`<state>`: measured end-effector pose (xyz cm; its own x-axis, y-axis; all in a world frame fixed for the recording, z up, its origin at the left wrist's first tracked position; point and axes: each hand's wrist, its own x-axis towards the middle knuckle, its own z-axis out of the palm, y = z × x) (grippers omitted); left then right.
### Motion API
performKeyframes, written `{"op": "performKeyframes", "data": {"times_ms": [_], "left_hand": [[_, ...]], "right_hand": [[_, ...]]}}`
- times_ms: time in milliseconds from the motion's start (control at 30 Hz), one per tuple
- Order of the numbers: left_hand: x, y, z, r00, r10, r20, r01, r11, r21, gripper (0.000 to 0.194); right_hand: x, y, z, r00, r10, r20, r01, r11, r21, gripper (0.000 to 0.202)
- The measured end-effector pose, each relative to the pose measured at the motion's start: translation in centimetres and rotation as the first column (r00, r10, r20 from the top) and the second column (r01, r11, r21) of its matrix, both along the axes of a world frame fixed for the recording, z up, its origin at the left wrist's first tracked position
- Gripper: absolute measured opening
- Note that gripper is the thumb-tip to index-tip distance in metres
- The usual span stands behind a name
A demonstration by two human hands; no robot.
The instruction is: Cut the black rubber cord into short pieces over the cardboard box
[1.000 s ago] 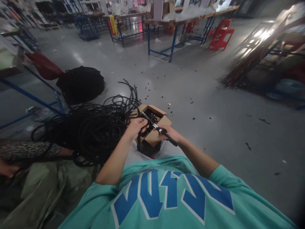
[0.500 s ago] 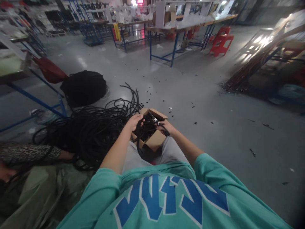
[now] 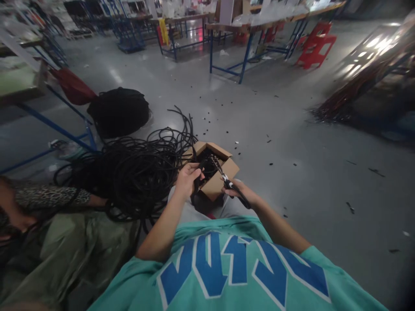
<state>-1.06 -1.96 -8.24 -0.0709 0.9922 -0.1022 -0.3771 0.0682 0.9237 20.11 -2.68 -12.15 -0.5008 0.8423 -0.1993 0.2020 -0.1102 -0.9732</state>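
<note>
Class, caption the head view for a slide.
Left hand holds black cord, right hand scissors, at an open cardboard box.

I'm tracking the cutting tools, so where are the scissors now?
In the head view, the scissors are just right of centre, in the right hand, with their blades over the open box.

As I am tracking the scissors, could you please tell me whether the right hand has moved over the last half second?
Yes: judged against the box, the right hand has shifted back toward the body and slightly right.
</note>
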Motion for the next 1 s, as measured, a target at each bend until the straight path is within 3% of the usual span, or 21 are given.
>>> {"op": "performKeyframes", "data": {"times_ms": [233,567,767,1000], "left_hand": [[1.7,-2.5,1.2,0.988,-0.051,-0.149,0.057,0.998,0.04,0.029],[1.8,-3.6,3.1,0.968,-0.133,-0.213,0.146,0.988,0.044,0.028],[1.8,-3.4,3.2,0.964,-0.147,-0.222,0.156,0.987,0.023,0.029],[1.7,-2.9,1.5,0.94,-0.145,-0.309,0.157,0.987,0.014,0.026]], "right_hand": [[0.1,-2.2,3.4,0.99,0.13,0.062,-0.137,0.982,0.129,0.066],[0.3,-3.3,5.5,0.983,0.088,0.16,-0.132,0.948,0.291,0.06],[0.1,-3.5,5.3,0.993,0.038,0.109,-0.064,0.968,0.243,0.055],[-0.4,-2.9,3.4,0.998,0.009,0.057,-0.019,0.984,0.177,0.044]]}}
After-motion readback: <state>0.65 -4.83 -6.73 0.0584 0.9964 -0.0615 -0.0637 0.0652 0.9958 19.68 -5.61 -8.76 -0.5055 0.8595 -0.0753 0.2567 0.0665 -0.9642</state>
